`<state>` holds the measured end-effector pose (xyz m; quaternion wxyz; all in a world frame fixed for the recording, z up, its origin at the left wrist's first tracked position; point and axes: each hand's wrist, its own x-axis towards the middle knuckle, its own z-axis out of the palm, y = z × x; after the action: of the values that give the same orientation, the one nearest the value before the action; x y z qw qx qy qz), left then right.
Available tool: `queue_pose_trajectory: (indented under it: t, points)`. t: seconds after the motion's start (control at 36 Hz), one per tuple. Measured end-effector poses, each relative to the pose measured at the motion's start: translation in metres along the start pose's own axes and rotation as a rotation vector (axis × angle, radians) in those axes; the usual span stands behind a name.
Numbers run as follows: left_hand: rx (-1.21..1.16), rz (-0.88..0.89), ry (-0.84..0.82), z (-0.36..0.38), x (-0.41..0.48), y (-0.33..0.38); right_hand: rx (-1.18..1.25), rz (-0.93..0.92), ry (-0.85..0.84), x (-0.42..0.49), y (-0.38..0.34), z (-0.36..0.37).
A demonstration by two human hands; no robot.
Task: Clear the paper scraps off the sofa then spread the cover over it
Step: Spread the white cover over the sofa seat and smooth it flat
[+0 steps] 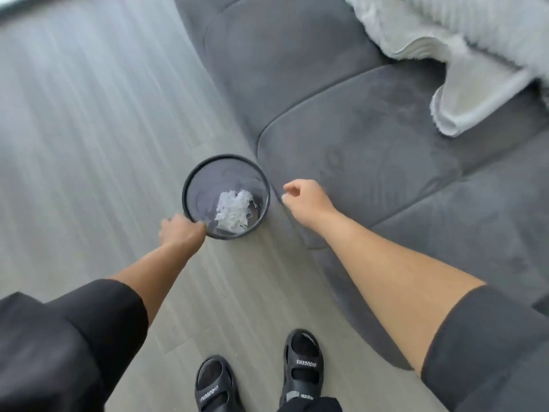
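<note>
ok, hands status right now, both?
Left hand: grips the rim of the bin.
Right hand: fingers curled; whether it holds anything cannot be told.

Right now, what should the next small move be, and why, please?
Probably release the round black mesh bin, which the left hand grips by the rim, and reach for the bunched white fleecy cover: the paper scraps lie in the bin and none show on the grey sofa.

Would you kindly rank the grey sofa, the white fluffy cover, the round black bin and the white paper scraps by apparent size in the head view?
1. grey upholstered sofa
2. white fluffy cover, partly cut off by the frame
3. round black bin
4. white paper scraps inside it
</note>
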<state>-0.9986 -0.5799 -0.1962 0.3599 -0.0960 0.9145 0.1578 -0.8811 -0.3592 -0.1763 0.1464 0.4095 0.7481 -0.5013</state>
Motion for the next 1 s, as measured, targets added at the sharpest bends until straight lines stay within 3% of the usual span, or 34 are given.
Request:
queue_pose_trajectory:
  t: [0.06,0.08,0.19,0.31,0.44,0.56,0.75,0.86,1.0]
  points:
    - [-0.054,0.144,0.003,-0.017,-0.047,0.070,0.128,-0.038,0.124,-0.024,-0.015,-0.077]
    - [-0.088,0.172,-0.014,-0.018,-0.051,0.075,0.184,-0.055,0.149,-0.030,-0.017,-0.082]
    - [-0.315,0.344,-0.213,-0.024,-0.134,0.184,0.382,-0.072,0.370,-0.085,-0.036,-0.199]
    - [-0.471,0.548,-0.308,-0.022,-0.206,0.280,0.589,-0.069,0.598,-0.126,-0.043,-0.294]
    - [-0.583,0.670,-0.423,-0.015,-0.262,0.376,0.676,-0.047,0.739,-0.136,-0.033,-0.370]
    - [-0.567,0.649,-0.456,0.007,-0.250,0.414,0.692,-0.007,0.778,-0.117,-0.023,-0.385]
    - [-0.635,0.408,-0.354,0.046,-0.159,0.476,0.588,0.134,0.805,-0.040,0.008,-0.401]
    - [-0.545,0.342,-0.281,0.057,-0.098,0.500,0.402,0.260,0.682,0.028,0.010,-0.391]
    - [-0.421,0.346,-0.314,0.071,-0.062,0.512,0.116,0.422,0.464,0.082,0.002,-0.370]
